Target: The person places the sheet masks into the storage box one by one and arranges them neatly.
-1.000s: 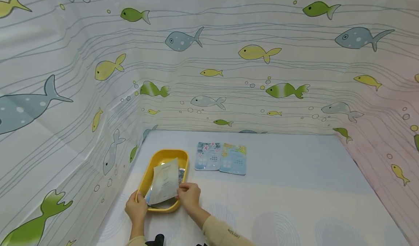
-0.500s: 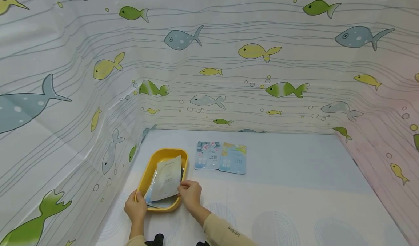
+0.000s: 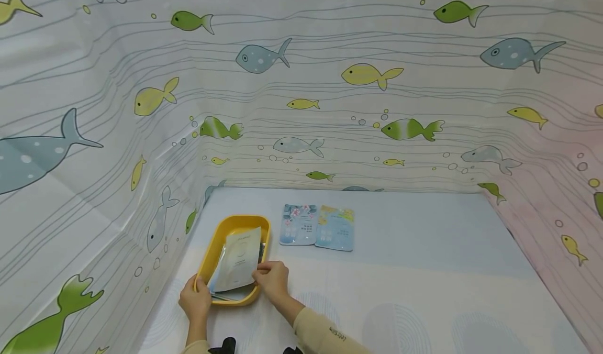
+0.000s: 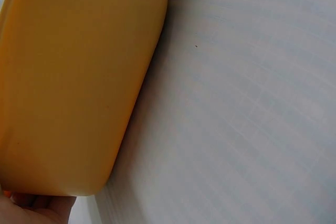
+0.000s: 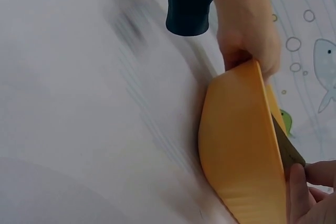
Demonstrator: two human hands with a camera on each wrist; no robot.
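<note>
My left hand (image 3: pixel 195 298) grips the near left rim of a yellow plastic tray (image 3: pixel 204 260), its thumb over the edge. In the left wrist view the tray (image 4: pixel 79 77) fills the left side, with only part of the hand (image 4: pixel 39 211) at the bottom. A flat pale green sachet (image 3: pixel 239 260), like a face-mask packet, lies tilted in the tray. My right hand (image 3: pixel 273 279) pinches its right edge over the tray's near right rim. The right wrist view shows this hand (image 5: pixel 312 192) holding the sachet's corner (image 5: pixel 286 148). More packets (image 3: pixel 240 293) lie beneath, mostly hidden.
Side by side behind the tray, to its right, lie a blue floral sachet (image 3: pixel 299 225) and a blue and yellow one (image 3: pixel 335 229). The pale tabletop (image 3: pixel 424 239) is bounded by fish-print walls (image 3: pixel 301 129) on the left, back and right.
The pale green sachet shifts slightly right and up in the tray, then dips back a little toward me. The right hand moves only slightly with it; the left hand keeps its place.
</note>
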